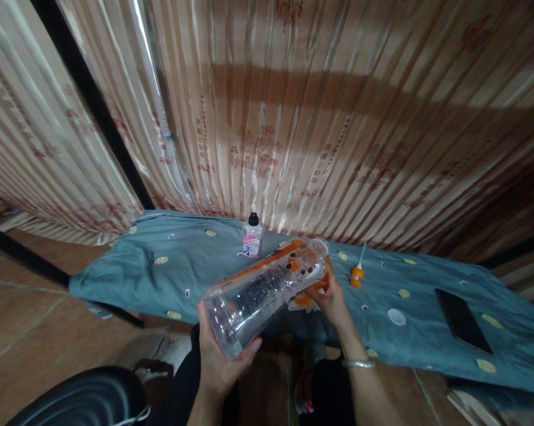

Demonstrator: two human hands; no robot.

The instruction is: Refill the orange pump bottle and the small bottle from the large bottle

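**Clear bottle held in both hands above the bench**

While both hands grip it, the clear bottle (267, 290) lies tilted over the near edge of the bench (160, 278), which is draped in blue cloth. Step in hand, by judgement: handling the bottle's far end; the next move calls for a steady base.

- Phone (463, 319): right of the bottle.
- Small bottle (251, 235): behind it.
- Left hand (218, 355): fingers clamped round the base.
- Right hand (331, 302): fingers closed at the orange mouth end.

Blue-grey patterned cloth (169, 278) spread over a low surface; small black-capped bottle with pink label (251, 236) upright at its far edge; orange-based straw piece (358, 273), white round disc (396, 316) and dark phone (463, 320) lying apart; striped curtain (293, 118) behind
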